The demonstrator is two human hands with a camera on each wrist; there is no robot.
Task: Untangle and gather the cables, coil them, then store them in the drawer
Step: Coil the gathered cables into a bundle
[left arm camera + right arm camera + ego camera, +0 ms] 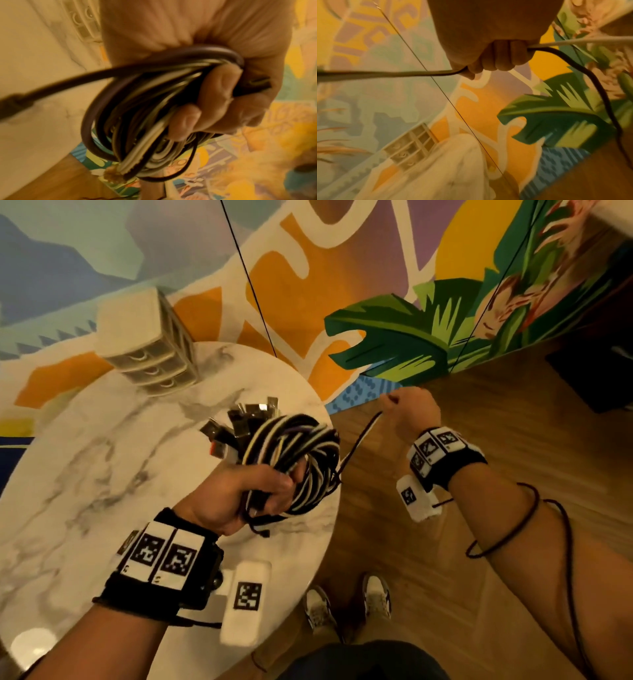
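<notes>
left hand (239,494): held out over the near-right part of the marble table (85,460), fingers (217,86) curled tight round the coil of cables (294,460), so a full fist grip.
coil: black, white and yellowish loops bunched together, hanging above the table edge; plug ends (246,422) fan out on its far side, pointing toward the drawer unit.
right hand (411,412): raised off to the right of the table, over the wood floor, closed in a fist on a dark cable (359,440) that runs taut back to the coil.
same cable, other side: comes out of the fist and trails along the right forearm, in a loose loop.
hard to see: wrist views are blurry; can't count the cables, and the plug types are a smear.
drawer unit (150,344): small, pale, three drawers, at the table's far edge by the mural wall; all drawers look pushed in, contents not readable.
</notes>
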